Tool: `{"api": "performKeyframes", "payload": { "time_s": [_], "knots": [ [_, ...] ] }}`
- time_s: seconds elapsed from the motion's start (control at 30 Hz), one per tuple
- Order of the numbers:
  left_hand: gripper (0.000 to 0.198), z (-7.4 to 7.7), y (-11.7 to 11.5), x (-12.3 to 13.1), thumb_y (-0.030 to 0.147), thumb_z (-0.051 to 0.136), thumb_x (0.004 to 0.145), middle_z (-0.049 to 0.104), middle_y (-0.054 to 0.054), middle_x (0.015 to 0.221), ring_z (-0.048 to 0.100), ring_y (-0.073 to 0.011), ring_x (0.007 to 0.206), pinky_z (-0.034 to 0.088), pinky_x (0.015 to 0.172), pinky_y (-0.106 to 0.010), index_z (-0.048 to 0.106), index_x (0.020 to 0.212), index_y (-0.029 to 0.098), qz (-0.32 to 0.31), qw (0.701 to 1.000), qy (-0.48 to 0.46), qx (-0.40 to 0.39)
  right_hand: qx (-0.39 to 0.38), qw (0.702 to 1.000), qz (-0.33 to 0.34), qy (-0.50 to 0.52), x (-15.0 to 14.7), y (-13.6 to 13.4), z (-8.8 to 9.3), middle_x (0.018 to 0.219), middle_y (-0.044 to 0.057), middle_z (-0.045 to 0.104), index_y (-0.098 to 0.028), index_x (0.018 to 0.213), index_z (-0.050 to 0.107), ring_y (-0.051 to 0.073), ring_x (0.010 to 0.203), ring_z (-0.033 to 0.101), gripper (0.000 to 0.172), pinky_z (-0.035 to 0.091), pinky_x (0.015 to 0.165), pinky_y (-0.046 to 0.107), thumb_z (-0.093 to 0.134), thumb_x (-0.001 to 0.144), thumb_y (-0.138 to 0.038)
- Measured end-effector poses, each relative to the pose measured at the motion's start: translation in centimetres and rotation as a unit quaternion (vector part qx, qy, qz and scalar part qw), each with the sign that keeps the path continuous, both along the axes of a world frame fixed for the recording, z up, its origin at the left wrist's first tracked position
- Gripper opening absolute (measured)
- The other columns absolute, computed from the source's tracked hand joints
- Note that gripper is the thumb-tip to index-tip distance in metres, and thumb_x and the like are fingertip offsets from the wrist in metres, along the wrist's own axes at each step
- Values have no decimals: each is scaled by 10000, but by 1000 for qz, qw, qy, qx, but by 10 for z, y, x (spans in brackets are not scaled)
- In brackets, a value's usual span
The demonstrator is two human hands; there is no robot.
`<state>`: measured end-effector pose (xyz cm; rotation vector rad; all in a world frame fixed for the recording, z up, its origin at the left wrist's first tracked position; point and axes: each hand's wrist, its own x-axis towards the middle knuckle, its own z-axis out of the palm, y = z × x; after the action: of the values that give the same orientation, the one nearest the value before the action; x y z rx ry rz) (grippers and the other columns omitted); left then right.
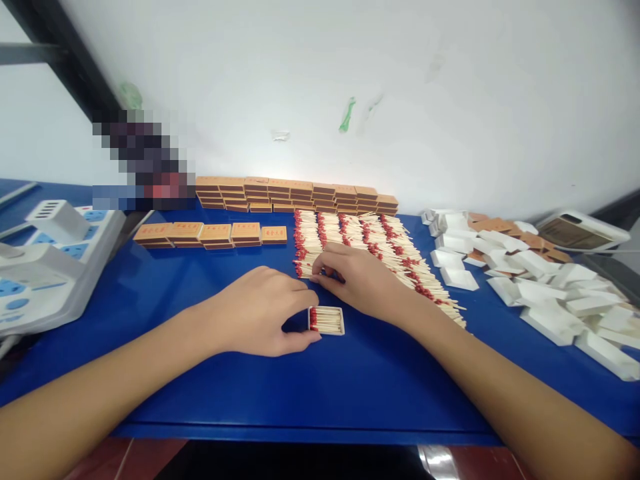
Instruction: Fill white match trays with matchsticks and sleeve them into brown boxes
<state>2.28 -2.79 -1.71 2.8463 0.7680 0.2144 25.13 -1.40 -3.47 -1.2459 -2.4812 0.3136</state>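
Note:
A small white matchbox tray point(327, 333) filled with red-headed matches point(327, 320) lies on the blue table. My left hand point(267, 310) grips the tray's left end, thumb at the near side and fingers at the far side. Just beyond it, my right hand point(357, 277) has its fingers curled together at the near left edge of a large spread of loose matches point(353, 230). Whatever is between those fingertips is too small to make out. The loose matches lie in several rows, partly covered by my right hand and forearm.
Closed matchboxes point(290, 190) are stacked along the wall, with a shorter row point(200, 233) in front. Empty white trays point(540, 293) and orange sleeves point(500, 227) are heaped at right, near a phone point(583, 230). A power strip point(95, 260) with plugs sits at left.

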Motion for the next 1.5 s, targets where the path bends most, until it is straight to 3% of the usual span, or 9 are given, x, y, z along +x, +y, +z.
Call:
{"api": "performKeyframes", "payload": {
  "time_s": [0.3,0.57,0.8,1.1,1.5],
  "knots": [
    [266,2,0,0,451,665,944,727,4,807,627,-167,674,310,599,-322,742,907,199,-1,1000,0,0,-9,1000,2,-17,-2,-3,3,956,47,675,-178,1006,697,175,837,613,98,418,722,299,620,1046,-224],
    [264,1,1,-1,451,652,951,728,6,812,654,-176,693,322,605,-325,755,951,208,1,1000,-1,-6,-67,997,-33,-9,-4,-2,7,883,27,650,-185,896,638,160,762,566,139,383,672,287,645,1031,-219],
    [270,1,3,0,458,652,955,719,9,794,652,-172,691,316,596,-324,748,956,206,5,1000,7,-2,-71,997,-36,-18,6,-1,6,985,49,655,-190,939,614,178,839,593,118,407,715,299,597,1054,-211],
    [295,0,6,-1,474,643,989,739,-9,837,655,-175,706,340,603,-305,744,1000,198,16,1000,18,16,-83,995,-45,-30,8,-2,9,950,44,670,-202,928,615,186,834,610,115,415,702,300,619,1037,-236],
    [288,0,8,-1,463,642,994,722,8,809,652,-165,689,370,605,-317,750,1013,197,17,1000,13,12,-74,988,-67,-120,11,-4,17,1067,105,708,-184,1005,614,227,892,668,127,428,713,323,547,1084,-258]
  ]
}}
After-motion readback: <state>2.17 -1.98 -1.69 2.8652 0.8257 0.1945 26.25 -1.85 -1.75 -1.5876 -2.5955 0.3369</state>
